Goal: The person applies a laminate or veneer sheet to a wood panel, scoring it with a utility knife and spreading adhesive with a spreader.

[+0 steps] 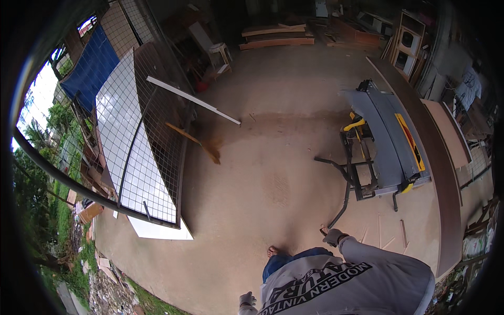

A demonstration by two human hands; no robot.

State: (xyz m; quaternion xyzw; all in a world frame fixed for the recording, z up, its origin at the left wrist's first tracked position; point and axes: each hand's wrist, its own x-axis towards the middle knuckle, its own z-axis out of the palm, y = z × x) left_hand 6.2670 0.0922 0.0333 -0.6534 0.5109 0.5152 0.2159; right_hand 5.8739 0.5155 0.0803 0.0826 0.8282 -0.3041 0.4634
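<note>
My left hand [247, 300], in a grey glove, hangs low beside my body at the bottom edge. Its fingers are loosely bent and nothing shows in them. Out in front of my right side, my gloved right hand [332, 238] has its fingers partly spread, with no object visible in it. It is above the floor near my foot, apart from the table saw [386, 136]. That saw has a grey top, yellow parts and a black folding stand [341, 202], whose leg reaches toward my right hand.
Thin wood strips [403, 233] lie on the floor at the right. A long brown board [438, 173] runs past the saw. To the left stand a mesh gate [157, 152] and a white panel [113, 105]. A broom [210, 149] and a white strip [194, 100] lie beyond; stacked lumber [277, 39] sits far back.
</note>
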